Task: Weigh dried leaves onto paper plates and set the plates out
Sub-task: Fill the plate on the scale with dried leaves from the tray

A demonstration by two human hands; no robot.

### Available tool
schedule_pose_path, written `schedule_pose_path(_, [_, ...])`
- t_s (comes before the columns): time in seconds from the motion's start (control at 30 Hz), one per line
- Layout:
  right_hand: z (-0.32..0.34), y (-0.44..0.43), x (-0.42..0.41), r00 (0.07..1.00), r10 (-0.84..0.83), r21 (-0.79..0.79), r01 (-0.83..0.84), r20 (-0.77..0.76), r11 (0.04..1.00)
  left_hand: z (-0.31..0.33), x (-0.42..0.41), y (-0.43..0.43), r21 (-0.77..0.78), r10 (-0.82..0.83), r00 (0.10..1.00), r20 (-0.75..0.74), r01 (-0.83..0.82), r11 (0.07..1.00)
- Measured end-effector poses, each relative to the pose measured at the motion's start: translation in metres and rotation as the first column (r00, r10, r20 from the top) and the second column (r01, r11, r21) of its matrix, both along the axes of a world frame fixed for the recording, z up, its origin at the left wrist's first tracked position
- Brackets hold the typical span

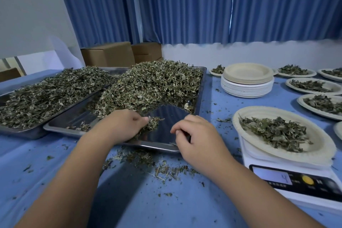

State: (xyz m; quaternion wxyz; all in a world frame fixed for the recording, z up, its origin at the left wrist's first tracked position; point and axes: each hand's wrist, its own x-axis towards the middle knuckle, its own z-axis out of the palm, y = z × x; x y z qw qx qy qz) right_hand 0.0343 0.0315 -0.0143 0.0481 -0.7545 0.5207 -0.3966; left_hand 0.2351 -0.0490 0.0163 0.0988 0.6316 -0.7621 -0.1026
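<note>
A steel tray [166, 146] in front of me holds a big heap of dried leaves [153, 83], with its near part bare. My left hand [122, 126] grips a small clump of leaves [151, 123] over that bare metal. My right hand [196, 139] hovers at the tray's near right edge with fingers curled, and nothing shows in it. At the right a paper plate [296, 155] with some leaves [273, 131] sits on a white digital scale [288, 181].
A second tray of leaves [46, 96] lies to the left. A stack of paper plates [248, 83] stands behind the scale, and several filled plates [314, 86] line the right side. Loose crumbs [148, 161] litter the blue tablecloth. Cardboard boxes [109, 54] and curtains stand behind.
</note>
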Motion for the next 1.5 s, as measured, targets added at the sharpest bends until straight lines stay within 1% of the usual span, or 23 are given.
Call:
schedule_pose_path(0.1, [0.001, 0.004, 0.001, 1.000, -0.012, -0.041, 0.012, 0.013, 0.999, -0.007, -0.009, 0.012, -0.083, -0.034, 0.999, -0.029, 0.031, 0.996])
schedule_pose_path(0.2, [0.002, 0.005, -0.001, 1.000, -0.015, -0.067, 0.017, 0.025, 0.998, -0.013, -0.018, 0.020, -0.111, -0.109, 0.992, -0.067, 0.101, 0.989])
schedule_pose_path(0.33, [0.006, 0.005, -0.007, 0.995, -0.055, -0.092, 0.062, 0.079, 0.994, -0.015, -0.021, 0.027, -0.162, -0.183, 0.983, -0.014, 0.178, 0.970])
schedule_pose_path(0.4, [0.011, 0.006, -0.010, 0.990, -0.072, -0.110, 0.085, 0.120, 0.990, -0.014, -0.024, 0.032, -0.161, -0.227, 0.974, 0.005, 0.225, 0.961])
schedule_pose_path(0.5, [0.023, 0.012, -0.020, 0.976, -0.100, -0.171, 0.134, 0.194, 0.976, -0.016, -0.034, 0.037, -0.148, -0.274, 0.961, 0.047, 0.278, 0.949])
schedule_pose_path(0.57, [0.033, 0.017, -0.031, 0.961, -0.095, -0.228, 0.158, 0.261, 0.961, -0.016, -0.041, 0.041, -0.164, -0.310, 0.949, 0.057, 0.315, 0.935])
schedule_pose_path(0.63, [0.041, 0.025, -0.046, 0.952, -0.079, -0.275, 0.164, 0.296, 0.947, -0.016, -0.045, 0.044, -0.172, -0.348, 0.935, 0.069, 0.355, 0.919])
schedule_pose_path(0.73, [0.046, 0.037, -0.078, 0.955, -0.116, -0.293, 0.198, 0.274, 0.935, -0.018, -0.052, 0.047, -0.195, -0.412, 0.906, 0.097, 0.423, 0.885])
schedule_pose_path(0.83, [0.045, 0.048, -0.115, 0.946, -0.239, -0.290, 0.297, 0.219, 0.910, -0.020, -0.058, 0.051, -0.215, -0.456, 0.881, 0.128, 0.474, 0.854])
schedule_pose_path(0.9, [0.040, 0.054, -0.139, 0.921, -0.323, -0.272, 0.375, 0.216, 0.886, -0.022, -0.063, 0.051, -0.230, -0.454, 0.879, 0.148, 0.477, 0.848])
schedule_pose_path(1.0, [0.033, 0.057, -0.162, 0.865, -0.386, -0.187, 0.458, 0.321, 0.869, -0.024, -0.062, 0.053, -0.285, -0.431, 0.888, 0.158, 0.459, 0.842])
schedule_pose_path(1.07, [0.031, 0.055, -0.173, 0.844, -0.391, -0.144, 0.467, 0.366, 0.873, -0.024, -0.061, 0.052, -0.321, -0.429, 0.896, 0.111, 0.441, 0.838])
schedule_pose_path(1.17, [0.027, 0.053, -0.182, 0.817, -0.433, -0.082, 0.496, 0.381, 0.865, -0.025, -0.061, 0.052, -0.329, -0.428, 0.904, 0.003, 0.405, 0.853])
schedule_pose_path(1.3, [0.025, 0.053, -0.184, 0.818, -0.405, -0.044, 0.460, 0.408, 0.887, -0.026, -0.067, 0.055, -0.348, -0.390, 0.920, -0.027, 0.357, 0.867])
schedule_pose_path(1.37, [0.025, 0.054, -0.184, 0.823, -0.396, -0.039, 0.449, 0.407, 0.893, -0.026, -0.068, 0.056, -0.352, -0.381, 0.922, -0.069, 0.335, 0.874])
schedule_pose_path(1.5, [0.025, 0.056, -0.188, 0.802, -0.388, -0.016, 0.443, 0.455, 0.896, -0.026, -0.067, 0.053, -0.314, -0.370, 0.918, -0.141, 0.313, 0.897])
